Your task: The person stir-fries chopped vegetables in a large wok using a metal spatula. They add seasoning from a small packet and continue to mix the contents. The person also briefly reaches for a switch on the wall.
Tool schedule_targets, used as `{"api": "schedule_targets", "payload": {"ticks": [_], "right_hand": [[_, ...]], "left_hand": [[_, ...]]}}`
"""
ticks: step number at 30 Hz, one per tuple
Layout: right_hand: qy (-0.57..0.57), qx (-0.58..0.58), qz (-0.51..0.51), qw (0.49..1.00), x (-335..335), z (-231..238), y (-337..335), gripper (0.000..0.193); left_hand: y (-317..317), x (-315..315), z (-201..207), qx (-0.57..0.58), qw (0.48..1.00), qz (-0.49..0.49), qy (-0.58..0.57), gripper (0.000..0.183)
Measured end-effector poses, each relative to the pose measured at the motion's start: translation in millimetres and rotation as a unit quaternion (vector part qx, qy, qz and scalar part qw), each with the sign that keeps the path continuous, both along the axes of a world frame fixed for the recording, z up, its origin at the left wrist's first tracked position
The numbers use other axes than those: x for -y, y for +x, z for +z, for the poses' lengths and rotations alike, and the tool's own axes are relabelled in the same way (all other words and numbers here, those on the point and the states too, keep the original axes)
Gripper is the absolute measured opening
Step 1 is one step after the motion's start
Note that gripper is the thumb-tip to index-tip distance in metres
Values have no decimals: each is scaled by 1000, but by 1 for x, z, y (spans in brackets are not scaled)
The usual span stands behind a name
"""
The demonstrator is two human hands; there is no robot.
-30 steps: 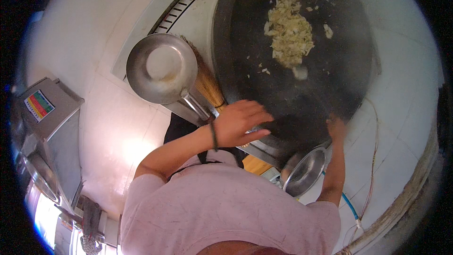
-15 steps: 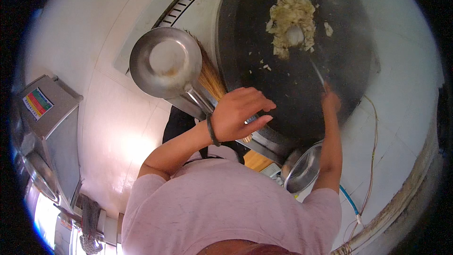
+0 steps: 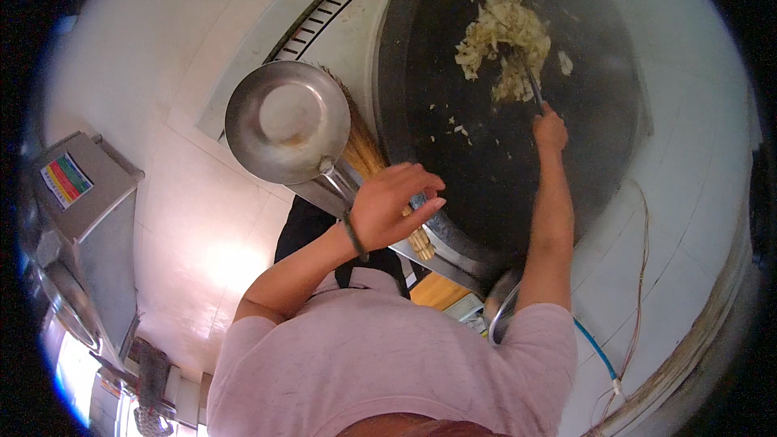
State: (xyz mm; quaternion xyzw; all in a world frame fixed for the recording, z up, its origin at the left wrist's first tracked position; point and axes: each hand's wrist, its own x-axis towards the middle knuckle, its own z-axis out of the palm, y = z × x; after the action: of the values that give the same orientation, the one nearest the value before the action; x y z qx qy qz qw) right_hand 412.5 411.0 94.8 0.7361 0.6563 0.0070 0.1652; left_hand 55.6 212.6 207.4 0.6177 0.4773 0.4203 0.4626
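A large dark wok takes up the upper right, with haze over it. In its far part lies a heap of pale chopped vegetable, and stray bits are scattered around. My right hand grips the handle of a metal ladle; its head is sunk in the heap and hidden. My left hand hovers by the wok's near left rim, fingers loosely bent and apart from the thumb, holding nothing. Partly behind it are a steel pan's handle and a bamboo wok brush.
A slotted drain runs along the counter's far left. Below the wok's near edge sits a metal bowl, partly covered by my right arm. A blue hose and a thin cable lie at right. A grey metal cabinet stands far left.
My right hand has moved forward and slightly left, pushing the ladle's head into the vegetable, and the heap has shifted. My left hand sits a little lower and further left in view.
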Motion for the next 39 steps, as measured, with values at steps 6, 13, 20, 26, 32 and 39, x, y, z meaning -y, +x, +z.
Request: {"api": "schedule_targets", "payload": {"ticks": [6, 13, 20, 26, 32, 39], "right_hand": [[-186, -80, 15, 979, 105, 84, 64, 36], [-190, -169, -14, 967, 81, 7, -36, 44], [-127, -596, -355, 709, -9, -7, 7, 50], [-223, -345, -179, 894, 90, 50, -25, 44], [-188, -209, -95, 955, -34, -4, -94, 49], [-117, -190, -148, 963, -50, -18, 76, 49]], "left_hand": [[0, 11, -7, -27, 998, -39, 43, 14], [7, -10, -12, 10, 997, -34, 71, 12], [17, -38, 13, 28, 990, -41, 128, 14], [36, -62, 28, -67, 977, -103, 174, 18], [19, -105, 36, -119, 961, -108, 225, 21], [7, -56, 13, -104, 977, -106, 151, 14]]}}
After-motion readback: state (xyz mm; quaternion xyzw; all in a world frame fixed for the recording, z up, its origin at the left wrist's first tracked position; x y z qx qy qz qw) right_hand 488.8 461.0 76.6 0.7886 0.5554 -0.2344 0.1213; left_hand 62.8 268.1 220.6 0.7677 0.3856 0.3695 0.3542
